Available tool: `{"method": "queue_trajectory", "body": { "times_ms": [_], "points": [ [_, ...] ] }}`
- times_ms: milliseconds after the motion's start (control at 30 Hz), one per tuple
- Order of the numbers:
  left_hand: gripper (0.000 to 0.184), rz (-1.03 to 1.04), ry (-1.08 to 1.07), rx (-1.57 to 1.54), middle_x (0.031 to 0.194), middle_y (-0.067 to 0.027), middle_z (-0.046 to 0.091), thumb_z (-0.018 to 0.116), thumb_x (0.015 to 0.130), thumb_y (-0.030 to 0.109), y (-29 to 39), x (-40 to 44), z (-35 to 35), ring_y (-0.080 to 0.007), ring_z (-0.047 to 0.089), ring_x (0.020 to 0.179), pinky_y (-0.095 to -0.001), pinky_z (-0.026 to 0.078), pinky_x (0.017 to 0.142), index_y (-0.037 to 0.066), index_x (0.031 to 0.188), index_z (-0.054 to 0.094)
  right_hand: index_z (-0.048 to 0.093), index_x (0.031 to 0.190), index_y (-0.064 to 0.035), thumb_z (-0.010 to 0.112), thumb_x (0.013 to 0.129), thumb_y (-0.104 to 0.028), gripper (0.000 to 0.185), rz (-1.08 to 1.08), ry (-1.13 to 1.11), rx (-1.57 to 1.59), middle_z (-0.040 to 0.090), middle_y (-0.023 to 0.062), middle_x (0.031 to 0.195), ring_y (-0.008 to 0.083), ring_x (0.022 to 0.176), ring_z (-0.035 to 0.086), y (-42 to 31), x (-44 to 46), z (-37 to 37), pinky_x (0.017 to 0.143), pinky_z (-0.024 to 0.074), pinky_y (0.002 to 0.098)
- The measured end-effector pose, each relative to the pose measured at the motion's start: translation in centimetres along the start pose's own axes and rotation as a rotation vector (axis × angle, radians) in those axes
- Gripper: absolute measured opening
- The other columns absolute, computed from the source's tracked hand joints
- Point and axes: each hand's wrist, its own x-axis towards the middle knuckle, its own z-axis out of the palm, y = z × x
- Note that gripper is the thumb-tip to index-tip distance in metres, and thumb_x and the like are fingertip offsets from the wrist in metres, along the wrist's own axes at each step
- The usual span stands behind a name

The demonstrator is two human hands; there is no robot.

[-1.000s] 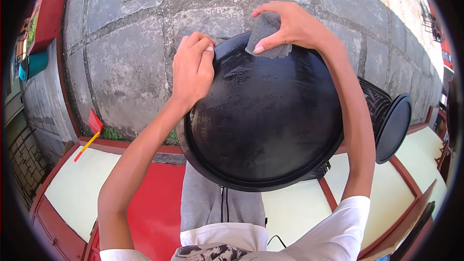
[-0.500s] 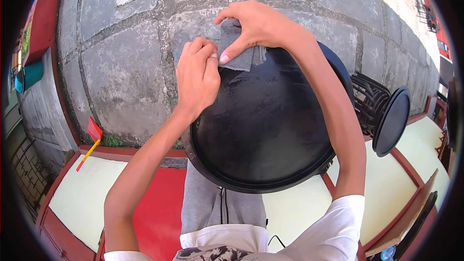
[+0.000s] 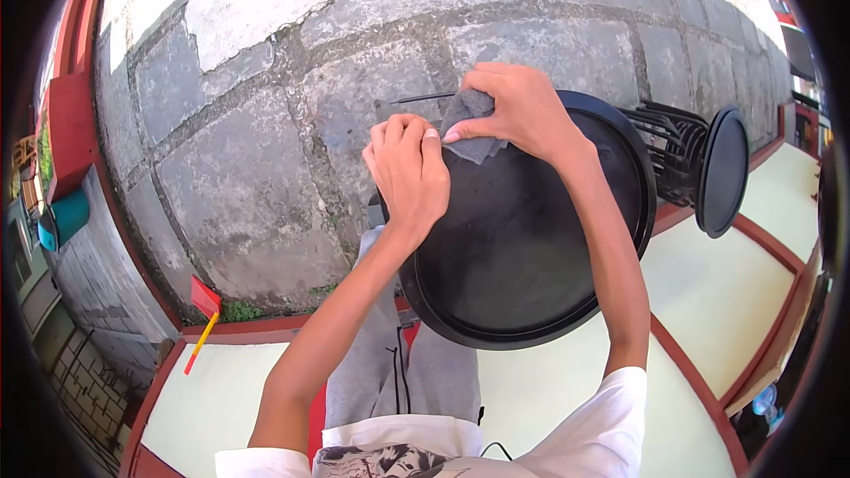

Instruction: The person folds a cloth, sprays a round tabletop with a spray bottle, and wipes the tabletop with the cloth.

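Observation:
A large round black tabletop or tray (image 3: pixel 513 239) with a raised rim lies in front of my body. At its upper left edge my left hand (image 3: pixel 409 164) is closed around the rim. My right hand (image 3: pixel 521 111) pinches a grey cloth (image 3: pixel 469 124) between thumb and fingers, pressed on the far rim just right of my left hand. The two hands nearly touch. What supports the round black piece is hidden beneath it.
Behind it stretches grey stone paving (image 3: pixel 239 168). To the right stand stacked black metal frames (image 3: pixel 677 146) and a smaller round black top (image 3: pixel 722 173). A red and yellow tool (image 3: pixel 205 301) is at the left, by a teal container (image 3: pixel 66 217).
My right hand has moved left along the far rim with the cloth, towards my left hand. My left hand keeps its hold on the rim, and the whole view has shifted and turned.

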Motion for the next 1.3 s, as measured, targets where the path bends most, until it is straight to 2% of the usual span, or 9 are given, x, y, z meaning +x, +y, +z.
{"method": "queue_trajectory", "body": {
  "times_ms": [167,333,400,533,600,867,1067,1133,1300],
  "points": [
    [0.021,0.026,-0.075,0.0,0.114,-0.0078,0.067,0.061,0.094,0.019,-0.3,-0.2,-0.7,-0.0299,0.054,0.116,-0.0431,0.034,0.104,0.001,0.086,0.068,0.072,0.114,0.0004,0.08,0.094,-0.023,0.031,0.562,0.379,0.502,0.075,0.009,0.097,0.0112,0.089,0.065,-3.1,-4.5,-3.3,0.081,0.0529,0.0295],
    [0.023,0.056,-0.208,-0.031,0.125,-0.0106,0.065,0.063,0.094,0.019,-1.4,-0.4,-1.7,-0.031,0.051,0.122,-0.0416,0.035,0.106,-0.001,0.083,0.064,0.068,0.131,0.0034,0.068,0.105,-0.021,0.035,0.799,0.927,0.673,0.072,0.0088,0.119,0.0135,0.109,0.063,-4.1,-7.8,-3.5,0.1,0.0479,0.029],
    [0.024,0.077,-0.27,-0.094,0.131,-0.0125,0.063,0.062,0.096,0.019,-2.5,-0.4,-2.9,-0.0319,0.05,0.125,-0.0422,0.036,0.107,-0.001,0.083,0.063,0.07,0.13,-0.0002,0.068,0.105,-0.021,0.032,0.598,0.942,0.277,0.069,0.0116,0.126,0.0202,0.111,0.065,-4.5,-7.1,-1.9,0.098,0.0486,0.0311],
    [0.023,0.092,-0.355,-0.191,0.141,-0.0141,0.058,0.06,0.098,0.017,-4.2,-0.3,-4.3,-0.0334,0.048,0.129,-0.0422,0.036,0.111,-0.002,0.086,0.063,0.067,0.134,-0.0022,0.067,0.099,-0.011,0.036,0.318,0.557,-0.271,0.062,0.0143,0.144,0.0363,0.138,0.054,-6.1,-5.7,2.8,0.115,0.0392,0.0508],
    [0.021,0.093,-0.382,-0.206,0.144,-0.0146,0.056,0.06,0.099,0.015,-4.7,-0.4,-4.6,-0.0335,0.047,0.132,-0.0416,0.035,0.113,-0.003,0.088,0.063,0.062,0.139,-0.0006,0.066,0.098,-0.009,0.043,0.251,0.335,-0.126,0.057,0.0169,0.151,0.0359,0.146,0.048,-7.1,-5.8,5.7,0.121,0.0368,0.0526],
    [0.032,-0.091,-0.556,-0.404,0.155,-0.0177,0.049,0.051,0.104,0.023,-6.1,0.0,-8.0,-0.0343,0.041,0.142,-0.0418,0.03,0.121,-0.003,0.101,0.07,0.054,0.151,-0.0013,0.062,0.094,-0.002,0.058,0.275,0.288,-0.139,0.047,0.0145,0.163,0.0327,0.153,0.04,-10.2,-7.6,8.8,0.123,0.0304,0.0597],
    [0.032,-0.274,-0.382,-0.354,0.124,-0.0087,0.063,0.047,0.106,0.03,-7.5,-6.1,-10.3,-0.0258,0.06,0.121,-0.0394,0.041,0.11,0.005,0.117,0.064,0.048,0.155,-0.0027,0.065,0.089,-0.003,0.069,0.257,0.224,-0.201,0.04,0.0133,0.167,0.033,0.155,0.037,-12.3,-8.5,10.0,0.123,0.0267,0.0624],
    [0.029,-0.595,-0.493,-0.588,0.119,-0.0066,0.064,0.048,0.105,0.03,-7.4,-8.8,-11.8,-0.0215,0.066,0.102,-0.0368,0.048,0.1,0.007,0.118,0.061,0.047,0.156,-0.0036,0.068,0.084,-0.006,0.076,0.174,0.069,-0.146,0.039,0.0123,0.168,0.03,0.156,0.036,-15.2,-11.1,11.1,0.122,0.0272,0.066],
    [0.037,-0.836,-0.714,-0.84,0.116,-0.0096,0.067,0.047,0.104,0.03,-8.5,-15.2,-13.1,-0.0205,0.068,0.106,-0.0364,0.052,0.097,0.003,0.126,0.061,0.052,0.153,-0.0043,0.07,0.083,-0.01,0.072,0.111,-0.022,-0.162,0.04,0.0068,0.168,0.0271,0.155,0.037,-17.2,-13.2,11.5,0.121,0.027,0.0683]
  ]
}}
